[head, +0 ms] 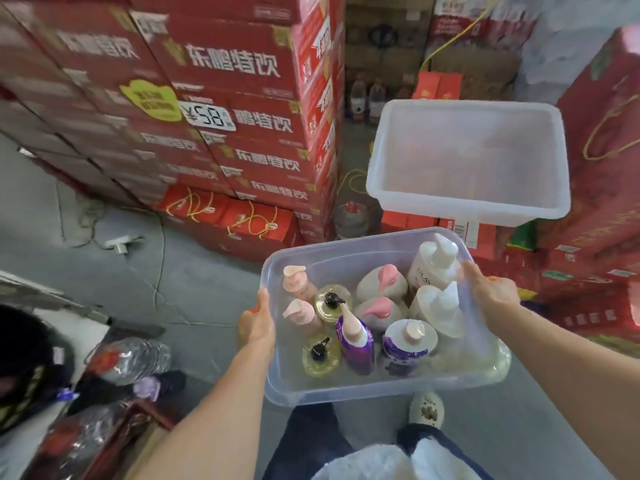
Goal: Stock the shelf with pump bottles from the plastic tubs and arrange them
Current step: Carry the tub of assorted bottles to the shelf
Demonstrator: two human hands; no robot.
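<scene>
Just now, both hands are gripping a clear plastic tub (298,386) by its short sides: the left hand (258,322) is curling over the left rim, the right hand (491,291) over the right. Pump bottles (356,341) are standing packed inside it, white, pink-capped, purple and yellow ones. A second, frosted tub (467,206) is sitting higher up beyond it, beside stacked red cartons (221,109) on the grey floor (194,285).
</scene>
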